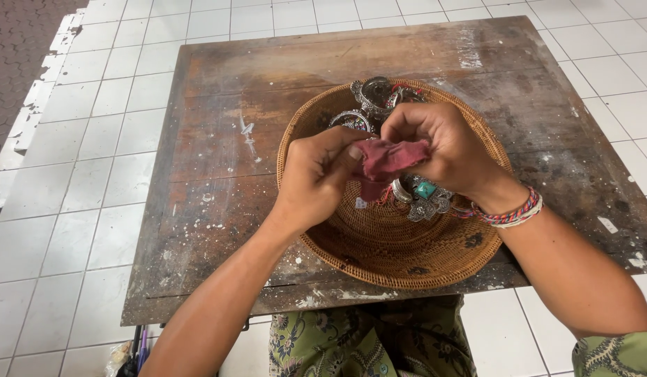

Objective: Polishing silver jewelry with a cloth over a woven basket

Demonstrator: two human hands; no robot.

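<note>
A worn, paint-flecked wooden board (219, 202) lies on white floor tiles (93, 139), bearing a round woven basket (386, 251). Above it a crumpled dark-red cloth (385, 162) is rubbed against a silver bracelet with a turquoise stone (424, 193). More silver bracelets (371, 98) lie behind. The left hand (316, 178) and the right hand (439, 146) both pinch the cloth, fingers curled tight.

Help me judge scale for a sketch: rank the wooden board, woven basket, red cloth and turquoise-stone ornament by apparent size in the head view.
1. Wooden board
2. Woven basket
3. Red cloth
4. Turquoise-stone ornament, partly hidden by a hand, so its rank against the cloth is unsure.
</note>
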